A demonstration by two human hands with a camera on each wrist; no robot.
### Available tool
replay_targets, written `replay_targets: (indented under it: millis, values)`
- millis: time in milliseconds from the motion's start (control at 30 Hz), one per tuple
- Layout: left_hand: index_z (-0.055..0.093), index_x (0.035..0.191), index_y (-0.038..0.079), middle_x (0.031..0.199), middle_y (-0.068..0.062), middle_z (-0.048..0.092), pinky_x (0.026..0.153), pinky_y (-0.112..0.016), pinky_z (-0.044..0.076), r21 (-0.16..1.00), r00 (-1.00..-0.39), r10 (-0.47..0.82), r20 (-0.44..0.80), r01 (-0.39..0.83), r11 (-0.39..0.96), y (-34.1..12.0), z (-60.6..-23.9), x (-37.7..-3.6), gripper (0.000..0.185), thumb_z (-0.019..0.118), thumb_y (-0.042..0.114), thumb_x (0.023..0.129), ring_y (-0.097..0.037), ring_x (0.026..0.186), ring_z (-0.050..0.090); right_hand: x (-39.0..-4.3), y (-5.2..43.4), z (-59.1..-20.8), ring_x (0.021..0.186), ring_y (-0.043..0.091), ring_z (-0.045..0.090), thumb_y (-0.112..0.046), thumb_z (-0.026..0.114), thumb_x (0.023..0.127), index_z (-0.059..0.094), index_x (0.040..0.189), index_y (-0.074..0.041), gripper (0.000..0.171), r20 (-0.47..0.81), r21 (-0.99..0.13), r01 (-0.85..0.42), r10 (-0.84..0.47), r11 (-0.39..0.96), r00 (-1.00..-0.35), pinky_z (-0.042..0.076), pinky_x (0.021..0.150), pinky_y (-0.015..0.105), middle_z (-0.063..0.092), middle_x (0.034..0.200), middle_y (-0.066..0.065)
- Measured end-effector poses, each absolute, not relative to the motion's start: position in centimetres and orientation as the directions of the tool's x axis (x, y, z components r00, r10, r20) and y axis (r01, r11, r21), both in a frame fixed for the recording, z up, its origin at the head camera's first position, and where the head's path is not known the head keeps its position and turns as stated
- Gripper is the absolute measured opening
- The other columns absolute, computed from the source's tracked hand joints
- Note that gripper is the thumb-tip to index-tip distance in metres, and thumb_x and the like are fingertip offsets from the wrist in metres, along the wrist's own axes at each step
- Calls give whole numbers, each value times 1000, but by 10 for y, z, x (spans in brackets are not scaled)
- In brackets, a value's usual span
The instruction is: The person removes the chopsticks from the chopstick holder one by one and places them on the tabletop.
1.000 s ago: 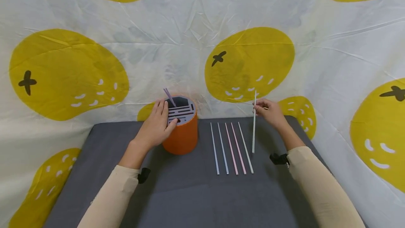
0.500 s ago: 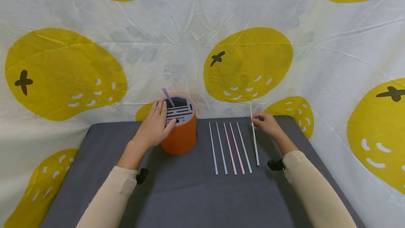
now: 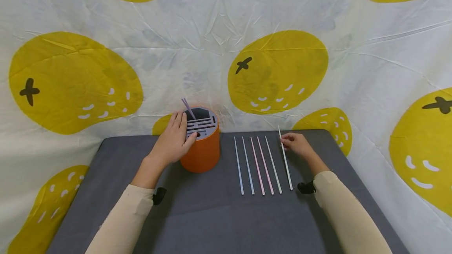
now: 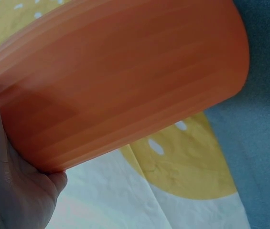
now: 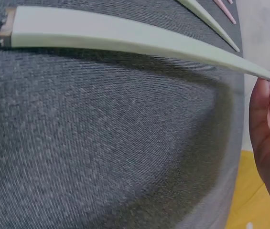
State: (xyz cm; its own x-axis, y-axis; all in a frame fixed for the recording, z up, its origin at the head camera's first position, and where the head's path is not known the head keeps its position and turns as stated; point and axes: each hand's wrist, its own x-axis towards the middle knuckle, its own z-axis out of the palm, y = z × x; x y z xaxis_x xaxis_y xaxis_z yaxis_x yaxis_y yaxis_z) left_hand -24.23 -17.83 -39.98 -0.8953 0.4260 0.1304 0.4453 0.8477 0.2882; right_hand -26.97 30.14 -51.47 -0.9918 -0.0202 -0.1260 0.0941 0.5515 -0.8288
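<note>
My left hand (image 3: pixel 171 139) rests on the top of an orange round utensil holder (image 3: pixel 202 156), its fingers fairly straight along the left rim and its thumb at the front. The holder's grey top has slots and a larger opening, where two purple chopsticks (image 3: pixel 188 108) stand. In the left wrist view the orange wall (image 4: pixel 120 81) fills most of the picture. My right hand (image 3: pixel 299 144) pinches a pale green chopstick (image 3: pixel 286 164) near its thin far end. The thick end (image 5: pixel 53 28) lies at or just above the cloth; I cannot tell which.
To the left of the held chopstick lie two pink chopsticks (image 3: pixel 257 164), two light blue chopsticks (image 3: pixel 238 167) and a pale green chopstick (image 3: pixel 273 166), side by side. A dark grey cloth (image 3: pixel 219 222) covers the table. A fruit-print curtain (image 3: pixel 197 19) hangs behind its far edge.
My right hand has lowered the pale green chopstick from nearly upright to almost flat, its thick end moving toward me and slightly right. My left hand has stayed on the holder.
</note>
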Motion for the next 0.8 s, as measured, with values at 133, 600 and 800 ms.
replay_targets:
  millis: [133, 600, 800]
  values:
    - [6, 163, -6, 172, -24, 3, 129, -56, 12, 288, -895, 427, 126, 445, 848, -179, -400, -243, 84, 35, 52, 109, -43, 160, 0, -268, 299, -518, 74, 9, 63, -12, 61, 105, 62, 127, 15, 35, -144, -840, 139, 32, 524, -989, 58, 68, 18, 68, 99, 20]
    - [6, 163, -6, 172, -24, 2, 130, -55, 12, 289, -896, 425, 126, 443, 849, -178, -398, -242, 84, 33, 52, 109, -42, 160, -1, -267, 291, -527, 75, 12, 60, -11, 65, 102, 64, 124, 13, 32, -258, -841, 282, 114, 461, -959, 59, 65, 20, 67, 88, 7]
    - [6, 163, -5, 173, -22, -1, 130, -55, 10, 287, -898, 424, 118, 440, 851, -178, -399, -242, 83, 33, 52, 109, -41, 161, -3, -267, 288, -529, 74, 12, 61, -10, 66, 101, 65, 122, 13, 31, -259, -827, 287, 125, 484, -958, 59, 65, 20, 66, 87, 7]
